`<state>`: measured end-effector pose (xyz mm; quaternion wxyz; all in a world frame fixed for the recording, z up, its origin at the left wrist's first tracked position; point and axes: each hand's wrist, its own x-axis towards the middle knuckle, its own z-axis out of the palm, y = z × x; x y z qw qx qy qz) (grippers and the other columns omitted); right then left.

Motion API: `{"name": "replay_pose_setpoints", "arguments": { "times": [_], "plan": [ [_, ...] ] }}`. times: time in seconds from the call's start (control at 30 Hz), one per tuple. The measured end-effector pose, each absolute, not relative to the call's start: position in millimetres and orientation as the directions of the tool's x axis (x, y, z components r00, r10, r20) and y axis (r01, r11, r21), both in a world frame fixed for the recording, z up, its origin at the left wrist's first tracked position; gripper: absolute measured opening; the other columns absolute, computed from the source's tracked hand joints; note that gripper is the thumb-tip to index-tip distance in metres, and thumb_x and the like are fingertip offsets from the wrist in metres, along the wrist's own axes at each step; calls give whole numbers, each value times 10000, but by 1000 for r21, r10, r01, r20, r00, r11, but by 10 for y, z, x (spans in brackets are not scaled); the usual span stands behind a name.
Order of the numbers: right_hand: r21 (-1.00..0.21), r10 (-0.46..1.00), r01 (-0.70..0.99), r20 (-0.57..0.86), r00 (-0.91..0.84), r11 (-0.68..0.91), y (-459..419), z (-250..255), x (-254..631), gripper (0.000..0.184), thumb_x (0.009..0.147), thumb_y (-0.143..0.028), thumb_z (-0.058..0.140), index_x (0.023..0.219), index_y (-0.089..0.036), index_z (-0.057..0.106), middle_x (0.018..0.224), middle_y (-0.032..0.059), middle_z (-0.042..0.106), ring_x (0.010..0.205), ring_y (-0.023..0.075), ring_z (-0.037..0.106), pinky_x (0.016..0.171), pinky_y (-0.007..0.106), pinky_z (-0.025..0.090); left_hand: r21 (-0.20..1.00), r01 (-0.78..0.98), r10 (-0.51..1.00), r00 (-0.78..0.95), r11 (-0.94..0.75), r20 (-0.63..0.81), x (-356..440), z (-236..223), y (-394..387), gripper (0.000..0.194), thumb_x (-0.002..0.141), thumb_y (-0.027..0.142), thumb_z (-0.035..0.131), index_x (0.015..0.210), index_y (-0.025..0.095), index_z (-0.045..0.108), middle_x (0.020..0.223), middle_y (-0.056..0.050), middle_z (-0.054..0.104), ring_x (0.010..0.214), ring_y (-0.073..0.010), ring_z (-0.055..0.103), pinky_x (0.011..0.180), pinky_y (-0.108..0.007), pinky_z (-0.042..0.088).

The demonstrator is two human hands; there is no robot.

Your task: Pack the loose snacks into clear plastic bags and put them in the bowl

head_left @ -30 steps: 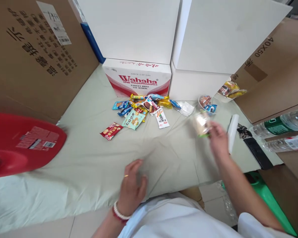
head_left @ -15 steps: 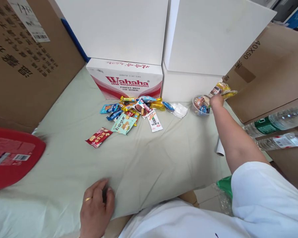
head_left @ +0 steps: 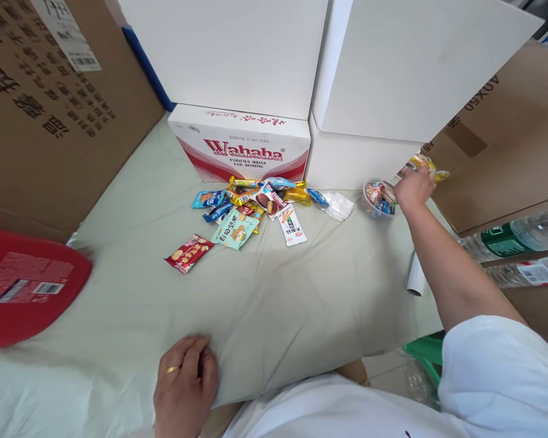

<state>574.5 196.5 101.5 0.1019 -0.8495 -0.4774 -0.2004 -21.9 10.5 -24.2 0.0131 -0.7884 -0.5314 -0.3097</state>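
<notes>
My left hand [head_left: 185, 386], with a gold ring, rests at the near edge of the cloth-covered table [head_left: 265, 298]. Its fingers are curled in towards the thumb, and nothing shows in them. My right hand [head_left: 415, 185] reaches far to the right, just beside a clear round tub [head_left: 379, 214] of wrapped snacks. Yellow-wrapped snacks [head_left: 439, 175] lie at its fingertips. The fingers point away from me and are partly hidden, so their grip is unclear. A pile of snack packets lies mid-table, among them a mint-green packet [head_left: 236, 228], a white packet [head_left: 293, 226] and a red packet [head_left: 189, 253].
Behind the pile stands a Wahaha water carton [head_left: 242, 149], with white boxes [head_left: 383, 67] around it. Cardboard boxes [head_left: 64, 152] flank both sides. A red container [head_left: 31, 292] is at left; a white roll [head_left: 415, 277] and plastic bottles [head_left: 502, 241] are at right.
My right hand has shifted slightly right, from the tub's edge towards the yellow-wrapped snacks. My left hand's thumb and fingers have drawn a little closer together. The whole view has shifted slightly.
</notes>
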Motion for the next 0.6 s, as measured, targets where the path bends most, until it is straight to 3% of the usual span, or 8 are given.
{"name": "replay_pose_setpoints", "arguments": {
  "times": [0.1,0.2,0.33,0.43,0.6],
  "plan": [
    [-114,819,933,451,355,-341,1985,1081,5415,326,964,-157,448,1164,-120,703,1172,193,631,1079,262,548,905,396,404,314,851,833,225,-421,506,-231,-254,93,148,888,152,562,1008,202,633,1002,-105,665,967,-270,637,891,-449,541],
    [-233,958,963,219,186,-133,2007,927,5028,265,918,-186,540,1106,-174,726,1066,115,696,977,237,609,898,343,433,286,852,822,251,-438,512,-235,-247,98,145,890,143,562,1006,199,630,999,-110,663,958,-273,632,880,-450,541],
    [-336,964,904,-77,255,-266,2014,543,4790,133,754,-156,720,888,-155,725,887,83,729,845,212,634,806,294,448,254,839,796,296,-481,528,-223,-220,116,141,891,124,561,993,197,625,981,-103,661,957,-275,635,877,-444,537],
    [-410,951,859,-106,291,-308,1966,363,4841,18,772,-134,679,783,-147,682,764,58,715,718,176,631,721,268,455,250,831,787,310,-497,533,-224,-214,120,147,886,113,563,984,205,624,974,-93,659,958,-271,637,877,-437,535],
    [-537,919,768,-37,392,-349,1698,476,4967,118,883,-210,556,889,-148,656,738,43,693,649,155,623,674,262,469,327,802,793,271,-500,546,-286,-208,84,146,886,115,575,982,204,640,996,-94,662,980,-264,638,882,-430,536]
  ]
}}
